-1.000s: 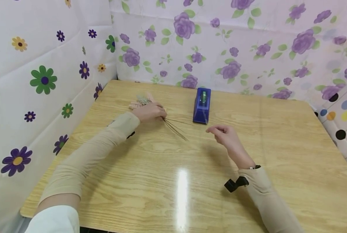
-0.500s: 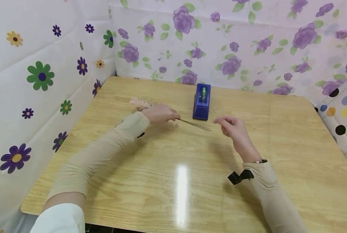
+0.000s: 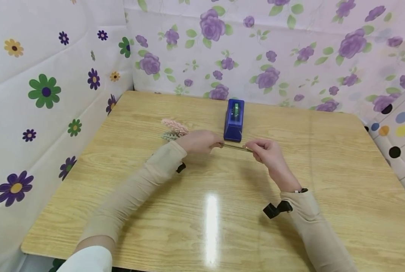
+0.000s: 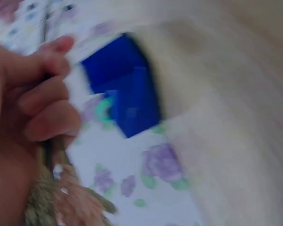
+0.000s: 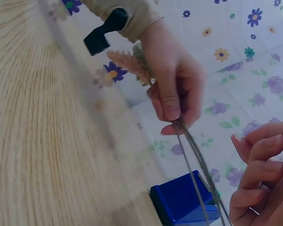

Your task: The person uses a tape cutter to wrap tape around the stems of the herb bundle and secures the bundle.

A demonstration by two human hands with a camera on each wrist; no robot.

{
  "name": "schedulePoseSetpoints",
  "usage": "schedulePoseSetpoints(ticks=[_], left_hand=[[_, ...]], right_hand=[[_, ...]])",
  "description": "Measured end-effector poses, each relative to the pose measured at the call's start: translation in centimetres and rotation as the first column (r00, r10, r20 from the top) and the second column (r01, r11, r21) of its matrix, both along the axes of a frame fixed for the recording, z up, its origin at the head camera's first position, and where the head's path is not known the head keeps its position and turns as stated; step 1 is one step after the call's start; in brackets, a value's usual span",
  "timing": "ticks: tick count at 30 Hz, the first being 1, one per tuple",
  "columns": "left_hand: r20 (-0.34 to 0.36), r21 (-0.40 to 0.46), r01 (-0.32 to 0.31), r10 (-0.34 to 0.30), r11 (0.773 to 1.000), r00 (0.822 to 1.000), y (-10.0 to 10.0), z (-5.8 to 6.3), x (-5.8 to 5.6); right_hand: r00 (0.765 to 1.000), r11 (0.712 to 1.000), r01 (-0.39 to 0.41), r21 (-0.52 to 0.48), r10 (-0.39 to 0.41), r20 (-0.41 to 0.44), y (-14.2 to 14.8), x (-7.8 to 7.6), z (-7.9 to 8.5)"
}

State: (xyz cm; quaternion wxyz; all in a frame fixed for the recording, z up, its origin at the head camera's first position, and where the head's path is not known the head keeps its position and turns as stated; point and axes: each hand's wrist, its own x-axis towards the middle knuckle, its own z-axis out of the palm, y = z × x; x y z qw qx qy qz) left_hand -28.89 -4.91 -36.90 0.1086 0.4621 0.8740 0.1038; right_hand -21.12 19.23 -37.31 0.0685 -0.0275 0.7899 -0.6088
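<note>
My left hand [image 3: 200,141] grips a small bunch of flowers by its thin stems [image 3: 238,147]. A pink fluffy head [image 3: 178,127] and a grey-green sprig [image 3: 169,136] stick out behind it to the left. The stems run rightward to the fingertips of my right hand [image 3: 268,153], whose fingers [image 5: 254,179] are bent in the right wrist view. I cannot tell whether those fingers pinch the stems or something small. A blue tape dispenser [image 3: 233,133] with a green roll stands just beyond the stems. The left wrist view is blurred, with pink and green heads [image 4: 78,202] below the fingers.
The wooden table [image 3: 161,211] reaches to a back wall sheet [image 3: 291,56] with purple roses. On the left hangs another flowered sheet [image 3: 15,132]. A dotted sheet [image 3: 403,132] borders the right side. Both wrists wear black camera mounts [image 3: 276,209].
My left hand has moved right with the bunch, and the stems have swung from pointing down-right to nearly level, their ends now at the right fingertips. The right hand has shifted only slightly.
</note>
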Motion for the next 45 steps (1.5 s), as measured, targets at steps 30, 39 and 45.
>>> schedulePoseSetpoints(ticks=[30, 39, 45], left_hand=[[0.284, 0.086, -0.120, 0.091, 0.989, 0.955, 0.3, 2.5, 0.7], [0.297, 0.048, -0.066, 0.049, 0.997, 0.954, 0.6, 2.6, 1.0], [0.290, 0.007, -0.047, 0.043, 0.999, 0.956, 0.8, 2.7, 1.1]], right_hand=[[0.995, 0.987, -0.095, 0.127, 0.095, 0.006, -0.7, 0.2, -0.4], [0.997, 0.987, -0.068, 0.149, 0.072, -0.024, -0.8, 0.2, -0.5], [0.997, 0.987, -0.054, 0.153, 0.060, -0.038, -0.8, 0.2, -0.5]])
